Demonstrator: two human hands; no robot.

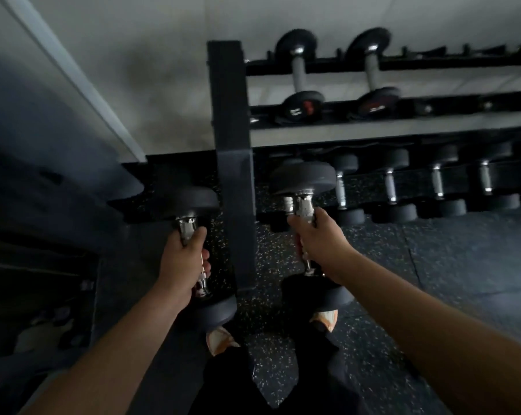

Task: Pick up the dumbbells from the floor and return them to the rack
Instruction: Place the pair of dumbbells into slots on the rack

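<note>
My left hand [183,262] grips the chrome handle of a black round-headed dumbbell [193,200], held off the floor just left of the rack's upright post. My right hand [319,239] grips the handle of a second black dumbbell [302,176], raised in front of the lower shelf. The black rack [231,151] stands ahead. Its upper shelf carries two dumbbells [301,73]; the lower shelf holds a row of several dumbbells [391,187].
Speckled black rubber floor [403,265] lies below. My two shoes [220,339] stand close to the rack's foot. A white wall and a pale slanted beam [73,76] are at the left. Dark clutter sits at the far left.
</note>
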